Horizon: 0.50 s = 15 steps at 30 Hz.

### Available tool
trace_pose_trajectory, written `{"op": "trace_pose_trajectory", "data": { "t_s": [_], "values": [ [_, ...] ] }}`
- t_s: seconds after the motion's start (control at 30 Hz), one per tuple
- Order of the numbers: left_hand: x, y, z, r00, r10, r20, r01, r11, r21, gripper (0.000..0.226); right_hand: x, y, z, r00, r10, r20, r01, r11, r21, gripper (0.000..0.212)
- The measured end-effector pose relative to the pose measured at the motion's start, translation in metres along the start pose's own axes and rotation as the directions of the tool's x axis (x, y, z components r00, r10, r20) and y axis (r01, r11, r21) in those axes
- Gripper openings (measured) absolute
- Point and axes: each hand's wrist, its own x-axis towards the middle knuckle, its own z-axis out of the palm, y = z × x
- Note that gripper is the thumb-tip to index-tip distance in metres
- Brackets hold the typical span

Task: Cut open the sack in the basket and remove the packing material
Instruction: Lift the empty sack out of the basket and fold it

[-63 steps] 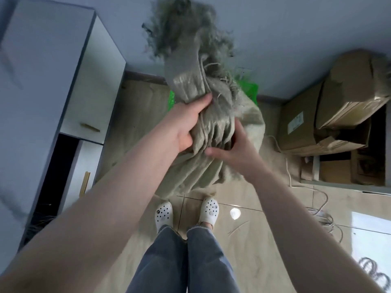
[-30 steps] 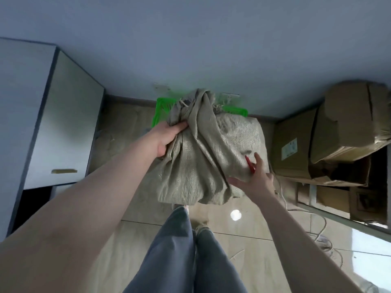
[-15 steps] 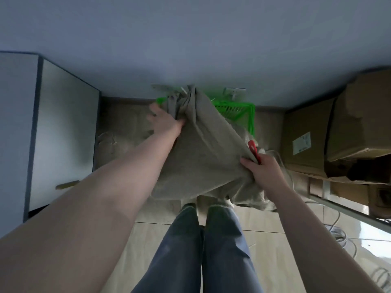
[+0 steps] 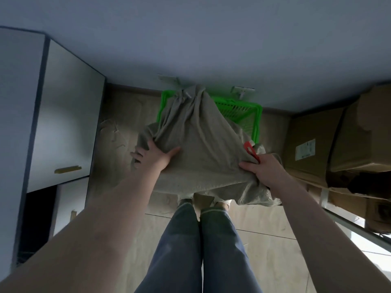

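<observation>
A grey woven sack (image 4: 198,144) hangs stretched between my hands, its far end bunched over the green plastic basket (image 4: 257,115) on the floor by the wall. My left hand (image 4: 155,156) grips the sack's left edge, thumb on top and fingers underneath. My right hand (image 4: 267,169) grips the sack's right corner together with a red cutter (image 4: 250,152), which sticks up from my fist. No packing material shows; the basket's inside is mostly hidden by the sack.
A white cabinet (image 4: 63,127) with a gold handle stands at the left. Stacked cardboard boxes (image 4: 338,140) fill the right side. My legs in blue jeans (image 4: 201,246) stand on the tiled floor just below the sack.
The sack has come down from being lifted high and is now spread flatter. My left hand slid from its bunched top to the left edge. The cutter stays in my right hand.
</observation>
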Motion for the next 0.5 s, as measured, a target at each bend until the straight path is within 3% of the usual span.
{"op": "trace_pose_trajectory", "data": {
  "t_s": [0.1, 0.17, 0.23, 0.3, 0.37, 0.43, 0.5],
  "values": [
    [-0.001, -0.007, 0.004, 0.990, -0.136, -0.038, 0.136, 0.991, -0.006, 0.128, 0.003, 0.002, 0.003, 0.999, 0.026, -0.023, -0.024, 0.998, 0.062, 0.011],
    [0.007, -0.021, 0.008, 0.971, -0.240, 0.008, 0.237, 0.951, -0.201, 0.133, 0.005, 0.002, 0.004, 0.997, 0.065, -0.048, -0.058, 0.987, 0.150, 0.014],
    [0.013, -0.036, 0.011, 0.971, -0.229, 0.069, 0.238, 0.898, -0.370, 0.133, 0.007, 0.003, 0.004, 0.993, 0.102, -0.053, -0.090, 0.978, 0.190, 0.019],
    [0.008, -0.042, 0.007, 0.994, -0.090, 0.057, 0.104, 0.931, -0.349, 0.113, 0.009, 0.002, 0.005, 0.992, 0.103, -0.075, -0.094, 0.988, 0.119, 0.022],
    [0.007, -0.041, 0.001, 0.996, 0.083, -0.037, -0.089, 0.974, -0.208, 0.080, 0.013, 0.001, 0.007, 0.992, 0.049, -0.113, -0.061, 0.993, -0.102, 0.026],
    [0.000, -0.031, -0.010, 0.952, 0.271, -0.139, -0.281, 0.958, -0.052, 0.052, 0.013, -0.004, 0.010, 0.993, -0.004, -0.121, -0.039, 0.936, -0.350, 0.030],
    [-0.007, -0.020, -0.021, 0.915, 0.386, -0.115, -0.378, 0.922, 0.085, 0.042, 0.010, -0.011, 0.013, 0.997, -0.033, -0.073, -0.013, 0.833, -0.554, 0.035]
  ]
}}
